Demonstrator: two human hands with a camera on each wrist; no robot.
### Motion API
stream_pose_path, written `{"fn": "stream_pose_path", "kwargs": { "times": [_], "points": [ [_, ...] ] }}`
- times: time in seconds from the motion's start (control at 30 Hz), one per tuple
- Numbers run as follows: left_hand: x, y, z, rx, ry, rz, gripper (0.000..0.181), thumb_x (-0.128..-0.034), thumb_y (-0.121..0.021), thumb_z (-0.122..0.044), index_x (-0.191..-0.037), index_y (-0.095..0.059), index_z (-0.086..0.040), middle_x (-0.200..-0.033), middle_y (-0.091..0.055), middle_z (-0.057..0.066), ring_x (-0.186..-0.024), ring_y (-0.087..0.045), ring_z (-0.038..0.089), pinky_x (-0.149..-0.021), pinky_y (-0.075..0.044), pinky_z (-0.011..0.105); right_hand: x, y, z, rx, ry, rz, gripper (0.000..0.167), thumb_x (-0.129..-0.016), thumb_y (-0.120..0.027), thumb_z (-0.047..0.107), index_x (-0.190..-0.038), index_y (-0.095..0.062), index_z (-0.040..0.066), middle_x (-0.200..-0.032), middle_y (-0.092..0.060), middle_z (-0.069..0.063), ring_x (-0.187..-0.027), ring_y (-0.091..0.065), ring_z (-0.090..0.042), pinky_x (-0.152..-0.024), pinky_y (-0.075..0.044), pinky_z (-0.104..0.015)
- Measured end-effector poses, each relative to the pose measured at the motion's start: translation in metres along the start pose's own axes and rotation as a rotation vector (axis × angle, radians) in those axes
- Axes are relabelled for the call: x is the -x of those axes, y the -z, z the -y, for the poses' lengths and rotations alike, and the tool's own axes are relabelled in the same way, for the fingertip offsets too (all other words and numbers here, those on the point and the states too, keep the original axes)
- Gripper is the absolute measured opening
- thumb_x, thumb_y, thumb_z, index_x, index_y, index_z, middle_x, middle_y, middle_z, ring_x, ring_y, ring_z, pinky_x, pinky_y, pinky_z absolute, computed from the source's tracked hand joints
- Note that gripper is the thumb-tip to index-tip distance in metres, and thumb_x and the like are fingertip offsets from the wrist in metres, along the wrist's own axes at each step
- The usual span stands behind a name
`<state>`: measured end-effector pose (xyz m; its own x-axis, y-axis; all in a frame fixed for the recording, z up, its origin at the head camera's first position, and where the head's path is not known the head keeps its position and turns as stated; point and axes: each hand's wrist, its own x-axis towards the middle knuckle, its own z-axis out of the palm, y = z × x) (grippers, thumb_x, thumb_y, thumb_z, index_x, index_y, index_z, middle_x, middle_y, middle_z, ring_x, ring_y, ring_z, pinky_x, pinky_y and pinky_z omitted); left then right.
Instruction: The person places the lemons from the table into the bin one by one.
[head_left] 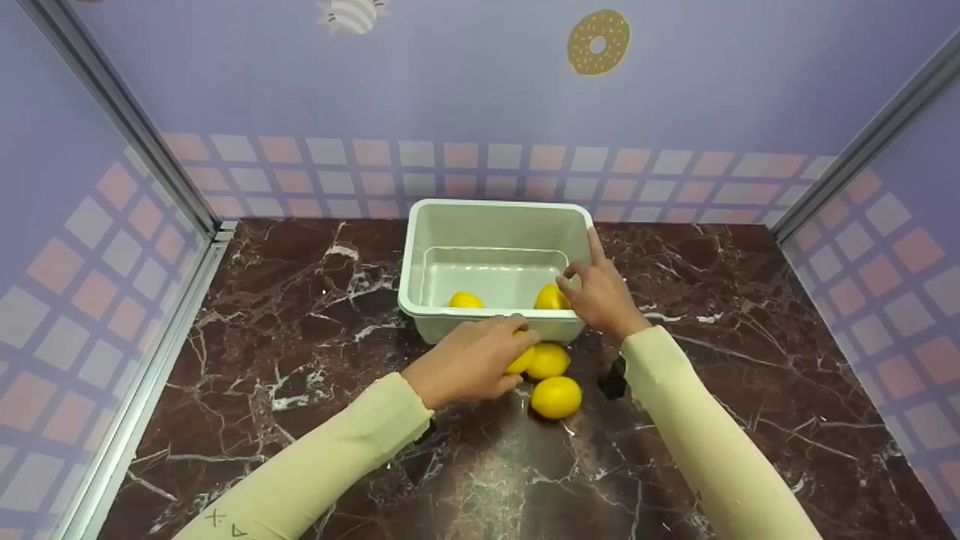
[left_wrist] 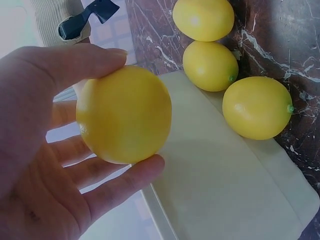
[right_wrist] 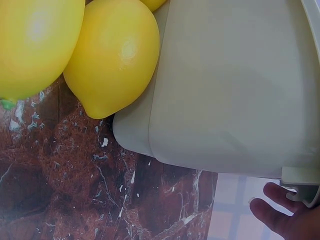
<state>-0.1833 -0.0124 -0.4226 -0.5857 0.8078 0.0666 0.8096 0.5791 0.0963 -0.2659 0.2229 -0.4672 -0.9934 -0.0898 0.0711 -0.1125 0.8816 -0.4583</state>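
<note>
- Yellow oval lemon [left_wrist: 125,115] clamped in left-hand grip [head_left: 469,361], just outside pale rectangular plastic bin [head_left: 510,225].
- Right-hand grip [head_left: 609,298] at right rim [head_left: 587,215]; closure unclear.
- Two lemons [head_left: 466,301] inside, three lemons [head_left: 556,398] on dark-red marbled surface [head_left: 300,345].

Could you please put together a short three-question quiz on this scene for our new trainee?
1. Multiple choice: What does the left hand hold?
a) a sponge
b) a lemon
c) a cup

2. True or false: The right hand lies flat on the tabletop, away from the pale bin.

3. Short answer: In the head view, what shows inside the bin, and how many?

Key
1. b: it is held between thumb and fingers.
2. False: the hand is at the bin's right rim.
3. Two lemons: the left lemon and the right lemon, the latter close to the right hand.
</note>
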Motion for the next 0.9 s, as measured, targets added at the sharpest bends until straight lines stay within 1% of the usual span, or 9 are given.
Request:
{"fn": "stream_pose_path", "kwargs": {
  "times": [0.23, 0.53, 0.9],
  "points": [
    [0.0007, 0.0018, 0.0011, 0.007, -0.012, -0.040, 0.047, -0.0835, -0.070, -0.029, -0.127, -0.056, -0.017, -0.119, -0.057, 0.003, -0.098, -0.061, 0.020, -0.081, -0.055, 0.037, 0.0001, 0.0005, 0.0010, -0.019, -0.024, 0.015, 0.032, -0.093, -0.056, 0.034, -0.099, -0.068, 0.005, -0.164, 0.000, -0.008, -0.134, -0.038, -0.042, -0.112, -0.032, -0.054],
    [-0.0009, 0.0052, 0.0012, -0.002, -0.001, -0.021, 0.043, -0.0842, -0.070, -0.030, -0.123, -0.057, -0.017, -0.121, -0.057, 0.004, -0.096, -0.060, 0.020, -0.078, -0.055, 0.037, 0.0000, 0.0002, 0.0007, -0.016, -0.020, 0.011, 0.031, -0.093, -0.056, 0.034, -0.099, -0.067, 0.005, -0.164, -0.001, -0.008, -0.133, -0.039, -0.041, -0.111, -0.033, -0.053],
    [-0.0016, 0.0094, 0.0020, -0.001, -0.008, -0.049, 0.043, -0.0841, -0.070, -0.029, -0.123, -0.056, -0.018, -0.121, -0.056, 0.004, -0.095, -0.059, 0.021, -0.076, -0.055, 0.037, -0.0002, 0.0006, 0.0009, -0.008, -0.013, 0.011, 0.033, -0.093, -0.056, 0.034, -0.099, -0.068, 0.004, -0.164, -0.002, -0.009, -0.134, -0.040, -0.041, -0.111, -0.033, -0.053]
  ]
}}
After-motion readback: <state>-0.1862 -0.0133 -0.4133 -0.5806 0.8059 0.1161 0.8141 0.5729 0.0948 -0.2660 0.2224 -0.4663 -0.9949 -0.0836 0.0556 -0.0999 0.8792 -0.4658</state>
